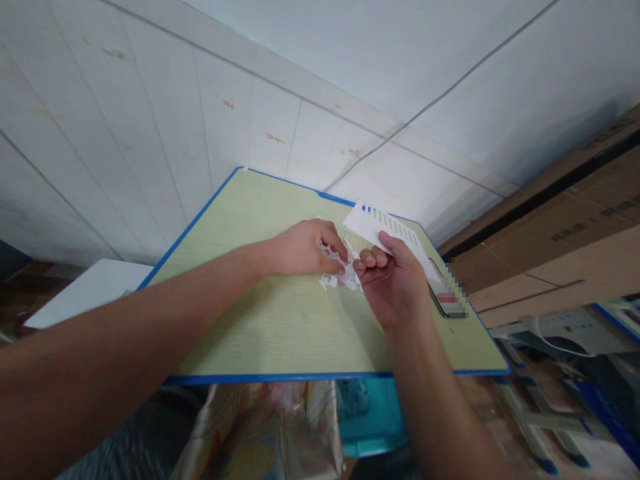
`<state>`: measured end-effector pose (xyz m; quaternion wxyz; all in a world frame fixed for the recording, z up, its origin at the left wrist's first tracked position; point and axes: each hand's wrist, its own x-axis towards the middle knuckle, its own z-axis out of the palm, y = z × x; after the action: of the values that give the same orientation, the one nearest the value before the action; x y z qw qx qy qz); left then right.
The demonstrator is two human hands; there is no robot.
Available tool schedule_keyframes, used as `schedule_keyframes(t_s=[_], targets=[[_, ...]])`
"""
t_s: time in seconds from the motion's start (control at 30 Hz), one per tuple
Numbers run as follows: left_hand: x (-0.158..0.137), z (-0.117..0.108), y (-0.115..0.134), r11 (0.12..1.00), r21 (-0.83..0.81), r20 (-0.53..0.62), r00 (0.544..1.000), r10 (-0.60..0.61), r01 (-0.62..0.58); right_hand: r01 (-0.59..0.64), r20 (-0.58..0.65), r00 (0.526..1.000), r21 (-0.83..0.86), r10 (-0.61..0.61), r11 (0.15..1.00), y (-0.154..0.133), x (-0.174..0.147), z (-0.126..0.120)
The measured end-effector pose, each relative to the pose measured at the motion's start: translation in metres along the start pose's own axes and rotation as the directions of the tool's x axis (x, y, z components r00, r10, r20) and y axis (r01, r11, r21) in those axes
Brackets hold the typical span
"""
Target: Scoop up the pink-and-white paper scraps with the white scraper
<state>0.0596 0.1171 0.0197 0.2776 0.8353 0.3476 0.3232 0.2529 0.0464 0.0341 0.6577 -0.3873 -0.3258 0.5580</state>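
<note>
My left hand reaches over the table with its fingers curled round a small heap of white paper scraps. Some scraps stick out below the fingers and lie on the tabletop. My right hand, palm turned up, grips a white card between thumb and fingers. A row of narrow slots is cut along the card's far edge. The right fingertips are close beside the scraps. The card's lower part is partly hidden by my right hand.
The pale green table has a blue edge and stands against a white panelled wall. A phone lies at its right. Cardboard boxes rise on the right. Below the front edge are a patterned bag and a turquoise bin.
</note>
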Motion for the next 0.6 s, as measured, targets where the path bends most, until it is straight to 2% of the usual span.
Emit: schedule_keyframes(t_s=[0.1, 0.3, 0.6], targets=[[0.0001, -0.0015, -0.0015, 0.994, -0.107, 0.037, 0.999, 0.013, -0.009, 0.021, 0.023, 1.0, -0.029, -0.021, 0.999, 0.0016, 0.003, -0.0012], [0.0008, 0.0, -0.001, 0.978, -0.206, 0.041, 0.998, 0.038, -0.029, 0.042, 0.025, 0.999, -0.05, -0.04, 0.998, 0.0065, 0.0062, -0.0007], [0.0021, 0.0032, -0.0047, 0.962, -0.272, 0.065, 0.997, 0.036, -0.017, 0.05, 0.022, 0.998, 0.002, -0.05, 0.999, 0.0085, 0.0063, -0.0012]])
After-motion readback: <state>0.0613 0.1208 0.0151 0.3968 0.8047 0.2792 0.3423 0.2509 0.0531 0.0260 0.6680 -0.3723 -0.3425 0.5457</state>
